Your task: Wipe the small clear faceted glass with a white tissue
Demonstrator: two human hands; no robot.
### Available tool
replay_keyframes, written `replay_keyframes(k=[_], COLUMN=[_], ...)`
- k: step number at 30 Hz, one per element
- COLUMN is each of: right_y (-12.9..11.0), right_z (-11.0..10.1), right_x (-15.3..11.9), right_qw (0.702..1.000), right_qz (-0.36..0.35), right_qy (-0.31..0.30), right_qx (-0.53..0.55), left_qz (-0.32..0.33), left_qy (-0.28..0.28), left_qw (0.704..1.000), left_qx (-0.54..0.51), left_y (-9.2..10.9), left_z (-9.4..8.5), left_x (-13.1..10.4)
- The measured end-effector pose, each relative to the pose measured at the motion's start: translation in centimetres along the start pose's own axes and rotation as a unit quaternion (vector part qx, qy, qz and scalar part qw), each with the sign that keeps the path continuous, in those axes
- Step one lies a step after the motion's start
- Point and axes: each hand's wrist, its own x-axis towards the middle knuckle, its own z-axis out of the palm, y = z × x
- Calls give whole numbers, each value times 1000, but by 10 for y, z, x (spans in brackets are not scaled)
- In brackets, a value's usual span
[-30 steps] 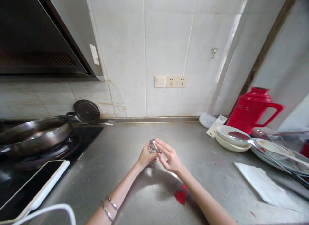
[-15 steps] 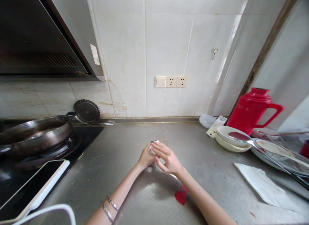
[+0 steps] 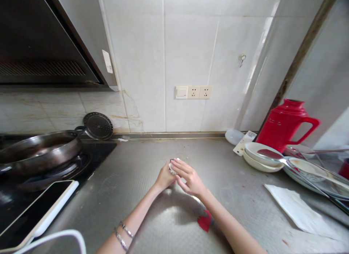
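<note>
Both hands meet above the middle of the metal counter. My left hand is closed around a small crumpled, whitish-silver item, which shows only in part between the hands. Against that item and the left fingers rest the fingers of my right hand, held nearly straight and close together, with the thumb lower down. What the item is cannot be made out. Two bracelets circle the left wrist. On the counter, beside my right forearm, there is a red patch.
At left, a pan sits on the black stove, with a phone and white cable in front. Stacked bowls, a red thermos, plates with utensils and a white paper lie at right. A power strip leans near the bowls.
</note>
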Motion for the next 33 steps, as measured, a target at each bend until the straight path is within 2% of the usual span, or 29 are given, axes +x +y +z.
replay_keyframes(k=[2,5,7,10,14,16,20,23,27,33], right_y=[3,10,12,9,1,2,12,15,8,0], right_z=[0,1,2,3,4,4,4,5,8,7], right_x=[-1,-4,-6,-7,-4,-4,-7,-10,-10,-7], right_qw=[999,987,978,981,991,990,979,979,977,981], right_qz=[48,139,169,137,76,91,153,142,149,124], right_qy=[12,67,101,113,85,83,116,116,102,98], right_qx=[14,51,69,75,69,64,70,86,112,110], left_qz=[-11,-45,-65,-72,-64,-64,-75,-74,-66,-71], left_qy=[-6,-12,-4,3,-16,-21,-24,-11,-11,-13], left_qw=[1000,998,996,993,993,994,993,992,991,991], left_qx=[3,-30,-65,-95,-94,-86,-93,-106,-112,-111], left_y=[4,12,17,22,20,18,18,23,29,26], left_z=[3,5,4,0,-2,0,2,-1,-6,-4], left_x=[-2,-6,-7,-8,-8,-8,-8,-8,-8,-8])
